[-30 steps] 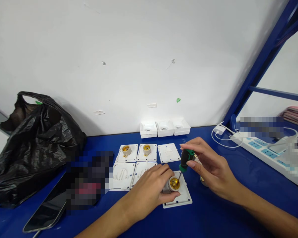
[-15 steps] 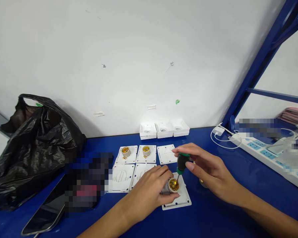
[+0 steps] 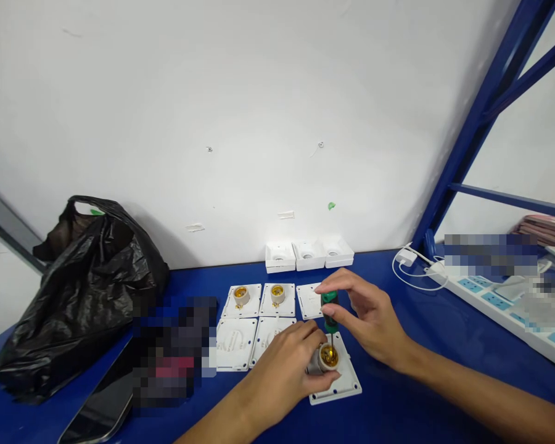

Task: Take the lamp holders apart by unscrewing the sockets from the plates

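My left hand (image 3: 292,361) is closed around a round lamp socket (image 3: 328,356) with a brass-coloured inside. The socket sits on a square white base plate (image 3: 350,376) on the blue table. Between the thumb and fingers of my right hand (image 3: 372,317) is a green and black screwdriver (image 3: 329,311). Its shaft points down, with the tip inside the socket; the screw there is too small to make out. Behind my hands, a plate with a socket (image 3: 242,296) and another plate with a socket (image 3: 277,293) lie side by side, near several bare white plates (image 3: 234,345).
Three white square boxes (image 3: 280,258) stand against the wall. To the left are a black plastic bag (image 3: 92,296), a phone (image 3: 102,394) and a blurred dark item. At the right lie a white power strip (image 3: 494,302) and cables, beside a blue metal frame (image 3: 462,142).
The view has tilted up and shifted a little. My right hand has turned the screwdriver more upright, its tip still in the socket. My left hand keeps its hold.
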A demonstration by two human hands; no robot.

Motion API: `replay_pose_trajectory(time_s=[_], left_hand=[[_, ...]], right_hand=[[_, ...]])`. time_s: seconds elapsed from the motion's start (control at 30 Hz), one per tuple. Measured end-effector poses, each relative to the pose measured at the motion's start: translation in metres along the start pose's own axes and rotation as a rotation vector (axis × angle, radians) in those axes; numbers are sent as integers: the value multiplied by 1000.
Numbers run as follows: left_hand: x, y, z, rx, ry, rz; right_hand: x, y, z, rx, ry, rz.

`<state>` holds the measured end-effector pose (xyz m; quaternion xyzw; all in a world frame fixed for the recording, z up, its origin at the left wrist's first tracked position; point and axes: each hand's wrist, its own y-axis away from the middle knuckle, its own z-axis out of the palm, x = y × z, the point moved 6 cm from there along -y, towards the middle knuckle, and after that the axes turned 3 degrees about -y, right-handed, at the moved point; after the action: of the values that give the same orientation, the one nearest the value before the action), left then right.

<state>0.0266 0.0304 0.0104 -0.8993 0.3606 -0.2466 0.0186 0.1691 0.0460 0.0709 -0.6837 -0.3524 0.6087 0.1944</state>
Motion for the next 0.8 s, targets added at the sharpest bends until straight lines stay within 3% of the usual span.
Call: replay_pose_trajectory(time_s=[0.13,0.23,0.4,0.5,0.67,0.8], left_hand=[[-2,2,3,-8,-5,3],[-2,3,3,-3,6,23],[1,2,-2,-18,53,2],[2,1,-3,-21,61,-4],[-4,2,2,-4,34,-1],[-7,4,5,3,37,-7]], right_hand=[[13,24,-7,160,110,-148],[21,35,-11,190,224,-202],[22,38,-4,101,358,-157],[13,40,-1,52,382,-210],[-3,35,1,50,315,-296],[-2,32,2,95,310,-274]])
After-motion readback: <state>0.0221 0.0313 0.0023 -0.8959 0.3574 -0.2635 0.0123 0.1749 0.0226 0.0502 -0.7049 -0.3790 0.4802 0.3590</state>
